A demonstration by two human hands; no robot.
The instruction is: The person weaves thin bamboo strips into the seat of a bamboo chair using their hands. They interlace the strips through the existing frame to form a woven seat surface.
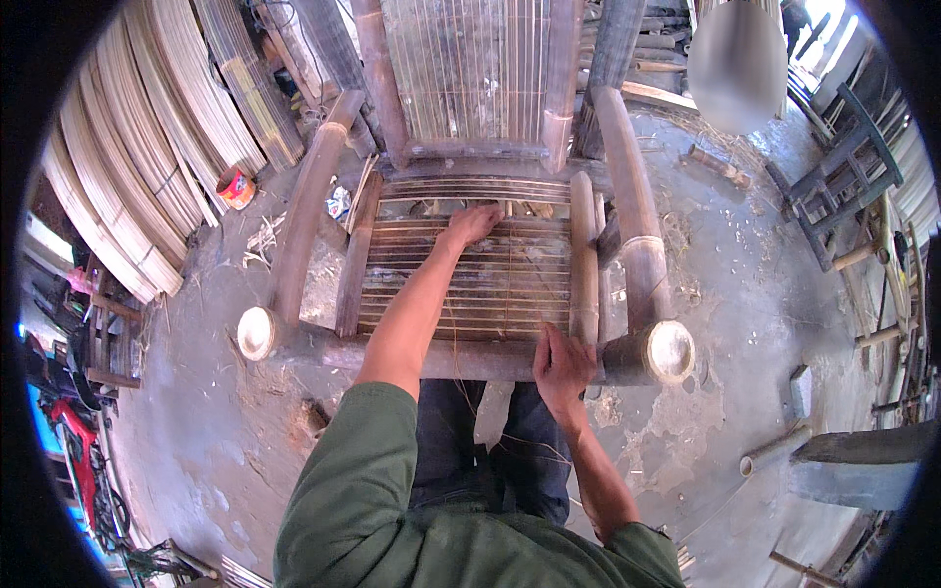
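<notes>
A bamboo chair (453, 358) with thick pole arms stands in front of me. Thin bamboo slats (421, 284) run across its seat, with a gap near the back of them. At this gap, my left hand (474, 225) reaches over the seat and curls its fingers at a slat's edge. My right hand (563, 370) is closed at the front rail, right of the middle; what its fingers hold is hidden. Thin brown cord (459, 367) hangs over the front rail between my arms and trails down by my legs.
Bundles of split bamboo strips (147, 147) lean at the left, near a red tin (235, 186). A dark frame (848, 171) and bamboo poles (877, 255) stand at the right. Shavings and a short bamboo piece (720, 167) lie on the concrete floor. A red motorbike (86, 470) is at the lower left.
</notes>
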